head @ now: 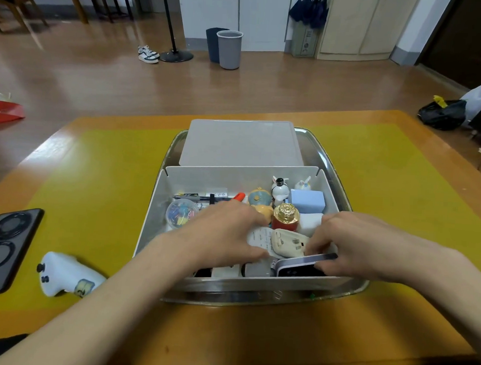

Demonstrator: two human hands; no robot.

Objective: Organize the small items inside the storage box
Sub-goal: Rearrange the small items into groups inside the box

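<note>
The white storage box (162, 190) stands in a metal tray (328, 158) on the table, filled with several small items. Both my hands reach into its near half. My left hand (226, 234) lies flat over a white printed packet (260, 238), fingers straight. My right hand (349, 245) grips a flat dark device with a lilac rim (296, 267) at the box's near right corner. Between the hands lies a beige plug adapter (289, 242). Behind are a red bottle with a gold cap (286, 218), a blue block (307, 201), toy figures (280, 188), pens (194, 197) and a clip tub (181, 213).
The box's translucent lid (241, 143) lies in the tray behind the box. On the yellow mat (96, 176) to the left are a black phone (5, 249) and a white handheld controller (67, 275). Floor, bins (228, 49) and chairs lie beyond the table.
</note>
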